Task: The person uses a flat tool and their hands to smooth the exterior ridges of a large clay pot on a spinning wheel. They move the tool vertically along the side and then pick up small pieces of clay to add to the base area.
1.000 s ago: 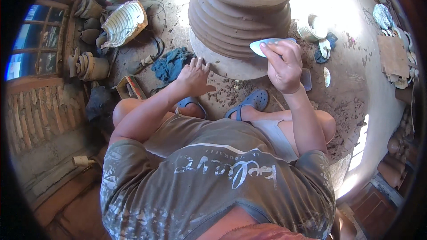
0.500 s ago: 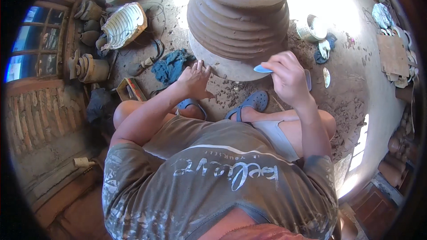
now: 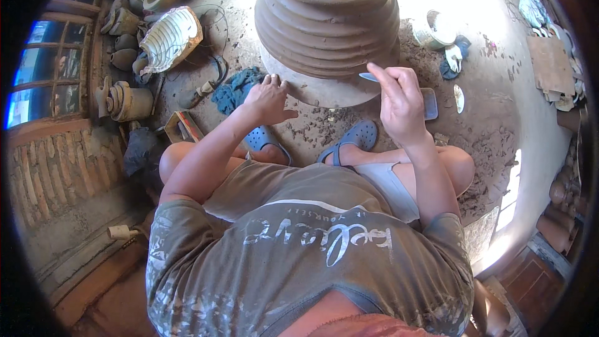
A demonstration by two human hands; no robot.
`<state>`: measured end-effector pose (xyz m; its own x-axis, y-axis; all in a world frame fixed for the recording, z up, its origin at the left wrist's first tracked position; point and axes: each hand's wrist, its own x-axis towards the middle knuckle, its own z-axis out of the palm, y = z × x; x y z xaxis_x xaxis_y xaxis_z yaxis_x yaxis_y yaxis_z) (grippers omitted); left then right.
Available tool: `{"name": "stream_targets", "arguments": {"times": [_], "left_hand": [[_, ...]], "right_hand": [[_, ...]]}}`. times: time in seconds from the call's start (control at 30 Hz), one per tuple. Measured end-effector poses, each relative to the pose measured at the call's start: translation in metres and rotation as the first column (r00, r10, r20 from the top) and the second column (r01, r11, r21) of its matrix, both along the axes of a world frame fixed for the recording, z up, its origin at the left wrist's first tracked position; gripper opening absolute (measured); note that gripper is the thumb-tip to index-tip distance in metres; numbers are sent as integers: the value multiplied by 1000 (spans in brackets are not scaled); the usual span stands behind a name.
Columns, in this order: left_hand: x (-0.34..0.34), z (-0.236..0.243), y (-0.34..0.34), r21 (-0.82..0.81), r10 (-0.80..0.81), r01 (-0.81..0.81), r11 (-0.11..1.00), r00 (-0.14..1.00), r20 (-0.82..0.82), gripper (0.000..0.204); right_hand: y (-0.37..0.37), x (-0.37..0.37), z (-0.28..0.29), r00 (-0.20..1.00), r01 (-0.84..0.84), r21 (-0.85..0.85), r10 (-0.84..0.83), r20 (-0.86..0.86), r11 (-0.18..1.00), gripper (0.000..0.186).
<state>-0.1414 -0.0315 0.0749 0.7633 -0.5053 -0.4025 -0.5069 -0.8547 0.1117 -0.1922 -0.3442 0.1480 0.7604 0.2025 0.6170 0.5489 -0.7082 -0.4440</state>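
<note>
A large ridged brown clay pot (image 3: 324,31) with a wide round mouth stands on a round grey wheel plate (image 3: 299,89) in front of me. My left hand (image 3: 268,100) reaches to the near left edge of that plate, fingertips at its rim and thumb spread, holding nothing. In my right hand (image 3: 402,103), a thin pale-blue scraper (image 3: 369,77) is pinched between the fingers. Its tip points left, close to the pot's lower wall. Most of the scraper is hidden by the fingers.
A dark blue cloth (image 3: 236,90) lies left of the plate. A whitish bucket (image 3: 433,31) and a shallow clear tray (image 3: 430,104) are on the right. Clay crumbs (image 3: 324,123) litter the floor by my shoes. Several pots and a white ridged mould (image 3: 173,40) stand at the left.
The pot and plate appear slightly higher and farther left in the view. My right hand has turned, with its index finger now more upright, and less of the scraper shows.
</note>
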Motion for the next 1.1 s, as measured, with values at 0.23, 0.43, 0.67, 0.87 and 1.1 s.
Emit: {"name": "stream_targets", "arguments": {"times": [0.23,0.43,0.67,0.87,1.1], "left_hand": [[2,2,2,-44,-26,24,999,998,-59,87],[8,7,-1,-8,-20,19,1000,995,-102,90],[7,8,-4,50,-36,42,998,994,-103,92],[2,9,-5,70,-68,73,995,995,-72,94],[-4,18,-20,77,-120,132,988,982,-146,106]], "right_hand": [[-3,25,-17,956,-121,-30,125,265,992,37],[1,32,-25,958,-132,-17,132,256,991,38],[-12,23,-4,975,-209,-61,212,65,976,30],[-10,7,10,966,118,264,-50,-252,957,40],[18,-5,-17,819,198,645,236,-522,738,83]]}}
